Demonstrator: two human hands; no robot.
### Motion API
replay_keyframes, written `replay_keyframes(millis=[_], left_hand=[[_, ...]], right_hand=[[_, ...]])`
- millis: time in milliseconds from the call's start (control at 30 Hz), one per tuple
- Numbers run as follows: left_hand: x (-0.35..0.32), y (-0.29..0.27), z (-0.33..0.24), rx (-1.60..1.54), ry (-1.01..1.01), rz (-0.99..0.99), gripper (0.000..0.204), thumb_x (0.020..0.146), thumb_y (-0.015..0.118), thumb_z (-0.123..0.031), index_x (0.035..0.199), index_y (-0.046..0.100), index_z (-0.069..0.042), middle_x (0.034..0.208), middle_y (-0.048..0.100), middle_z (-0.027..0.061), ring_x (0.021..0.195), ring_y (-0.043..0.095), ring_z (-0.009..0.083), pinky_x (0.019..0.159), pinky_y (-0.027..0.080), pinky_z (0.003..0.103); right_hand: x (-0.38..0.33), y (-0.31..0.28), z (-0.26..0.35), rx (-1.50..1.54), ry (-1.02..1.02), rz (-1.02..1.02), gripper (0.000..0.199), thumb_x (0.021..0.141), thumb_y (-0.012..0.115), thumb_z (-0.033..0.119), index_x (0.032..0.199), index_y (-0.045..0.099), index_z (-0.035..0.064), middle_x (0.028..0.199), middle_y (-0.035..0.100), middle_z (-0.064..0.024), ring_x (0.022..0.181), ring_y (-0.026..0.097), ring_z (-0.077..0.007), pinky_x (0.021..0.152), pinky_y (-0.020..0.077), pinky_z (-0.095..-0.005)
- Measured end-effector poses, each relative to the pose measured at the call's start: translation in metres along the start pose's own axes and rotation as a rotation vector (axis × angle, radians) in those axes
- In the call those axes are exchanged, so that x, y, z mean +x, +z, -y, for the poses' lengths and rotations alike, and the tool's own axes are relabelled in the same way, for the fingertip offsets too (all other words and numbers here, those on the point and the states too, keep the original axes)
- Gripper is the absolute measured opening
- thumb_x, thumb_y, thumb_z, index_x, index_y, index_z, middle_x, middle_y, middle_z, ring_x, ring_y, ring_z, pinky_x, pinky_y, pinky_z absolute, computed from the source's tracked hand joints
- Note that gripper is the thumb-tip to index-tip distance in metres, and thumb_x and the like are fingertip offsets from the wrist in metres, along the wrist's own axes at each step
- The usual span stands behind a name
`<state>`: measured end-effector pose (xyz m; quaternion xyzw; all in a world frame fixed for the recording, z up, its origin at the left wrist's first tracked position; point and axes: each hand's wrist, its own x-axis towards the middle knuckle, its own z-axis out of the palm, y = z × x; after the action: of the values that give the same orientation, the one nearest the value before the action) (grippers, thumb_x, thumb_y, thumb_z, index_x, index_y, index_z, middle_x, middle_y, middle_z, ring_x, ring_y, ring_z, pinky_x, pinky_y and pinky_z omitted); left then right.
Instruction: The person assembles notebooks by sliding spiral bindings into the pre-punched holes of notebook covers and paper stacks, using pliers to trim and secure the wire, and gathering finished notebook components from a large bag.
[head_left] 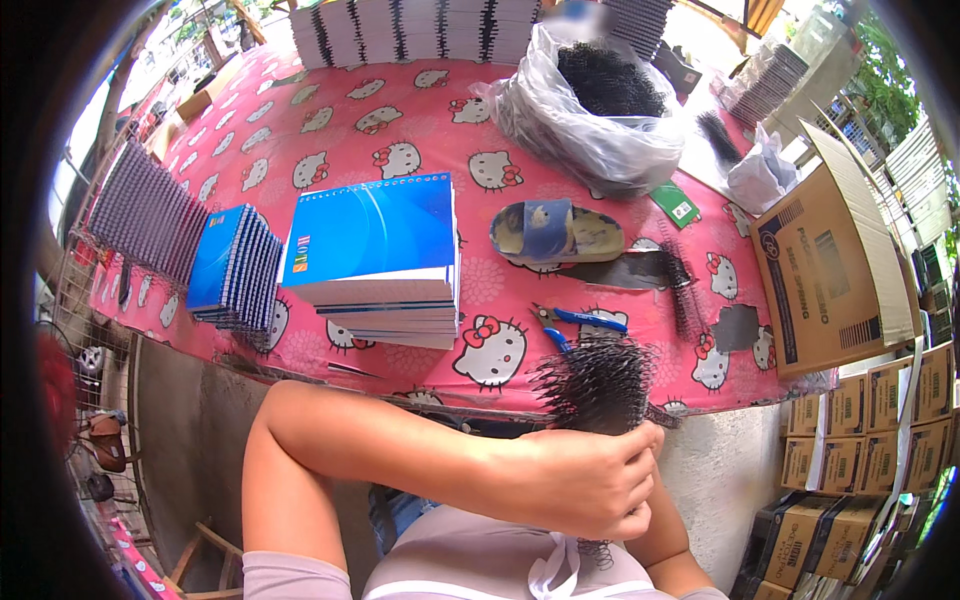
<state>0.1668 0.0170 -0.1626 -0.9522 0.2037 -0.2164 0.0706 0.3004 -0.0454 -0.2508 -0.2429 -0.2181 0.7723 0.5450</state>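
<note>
My left hand [600,482] reaches across my body, its fingers curled round a bundle of black spiral binding coils [598,385]. The coil ends fan out above the hand, over the table's front edge, and a bit of coil hangs below it. My right hand [656,470] is at the same bundle, mostly hidden behind the left, so its fingers cannot be made out. Just beyond the coils lie blue-handled cutting pliers [590,320]. To their right, a loose tangle of black coils [682,290] rests on the cloth.
A pink patterned cloth [330,140] covers the table. Blue-covered notebooks [375,235] are stacked left of centre, beside coil-bound notebooks [225,265]. A blue slipper [555,232] lies mid-table. Behind it stands a plastic bag [560,130] of black coils. A cardboard box [840,260] stands right.
</note>
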Motion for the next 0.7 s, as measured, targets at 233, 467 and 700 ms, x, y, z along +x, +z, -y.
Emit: replay_keyframes(millis=[233, 467, 700], left_hand=[[0.007, 0.007, 0.007, -0.031, 0.010, -0.034, 0.025, 0.080, 0.055, -0.021, 0.100, 0.052, -0.006, 0.091, 0.063, 0.0108, 0.092, 0.061, 0.0294, 0.098, 0.039, 0.047], [0.017, 0.070, 0.055, 0.009, 0.107, -0.292, 0.036, 0.079, 0.054, -0.019, 0.114, 0.049, -0.016, 0.116, 0.055, 0.0063, 0.120, 0.048, 0.0222, 0.110, 0.029, 0.049], [0.032, 0.125, 0.102, -0.313, -0.191, 0.141, 0.093, 0.069, 0.073, -0.032, 0.147, 0.024, -0.027, 0.153, 0.019, 0.0123, 0.141, 0.019, 0.0326, 0.112, 0.015, 0.058]], right_hand=[[-0.017, 0.001, 0.012, -0.068, -0.144, 0.042, 0.061, 0.085, 0.052, 0.008, 0.142, 0.034, 0.0122, 0.132, 0.049, -0.0134, 0.116, 0.052, -0.0220, 0.102, 0.0421, -0.0366], [-0.033, -0.026, 0.083, -0.541, -0.401, -0.415, 0.087, 0.074, 0.073, 0.031, 0.143, 0.028, 0.0033, 0.134, 0.047, -0.0155, 0.117, 0.053, -0.0264, 0.101, 0.0439, -0.0392], [-0.017, -0.090, 0.187, -1.861, -0.405, -0.248, 0.063, 0.072, 0.042, -0.013, 0.132, 0.050, 0.0043, 0.140, 0.044, -0.0178, 0.130, 0.043, -0.0271, 0.107, 0.0332, -0.0341]])
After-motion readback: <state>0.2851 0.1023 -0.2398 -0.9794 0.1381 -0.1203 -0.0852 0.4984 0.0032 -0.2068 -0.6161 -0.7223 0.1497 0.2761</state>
